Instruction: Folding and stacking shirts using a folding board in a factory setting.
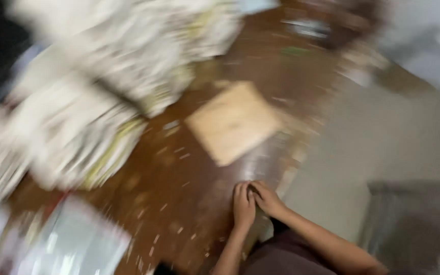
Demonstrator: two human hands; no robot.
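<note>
Paper stacks: big whitish piles [92, 102] sprawled from about 9 to 11 o'clock on the brown table [194, 203], way too blurry to say more.
Plastic sheet: a pale, shiny thing [72, 244] sat down at 7 o'clock, near the table's edge.
Wooden board: a light square board [234, 122] lay flat near the middle, at 12 o'clock from the hands and apart from them.
Scraps: tiny pale bits [169, 203] were scattered over the tabletop.
Left hand: left hand [243, 204] rested at 5 o'clock on the table, fingers together; couldn't tell if it held anything.
Right hand: right hand [268, 198] touched the left one, fingertips meeting; grip unclear too.
</note>
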